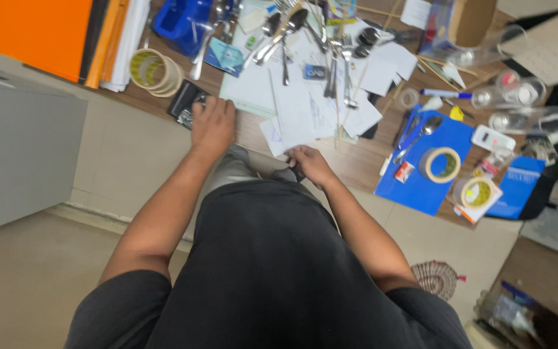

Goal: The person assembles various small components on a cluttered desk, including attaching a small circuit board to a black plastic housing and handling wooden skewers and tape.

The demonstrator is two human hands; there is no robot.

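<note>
My left hand (213, 124) rests palm down on the wooden desk's (356, 165) front edge, fingers touching a black calculator (185, 102). Over at the desk edge, my right hand (309, 163) has its fingers curled at the corner of a loose white paper sheet (295, 113); whether it grips the sheet is unclear. Several metal spoons and forks (292, 29) lie on the papers beyond both hands.
Tape rolls (153, 71) (440, 164) (477, 192), a blue folder (431, 187), a blue tray (182, 22), clear glasses (527, 119), a marker (445, 94) and orange folders (33, 32) crowd the desk. A grey cabinet (20, 142) stands left, cardboard boxes (537, 291) right.
</note>
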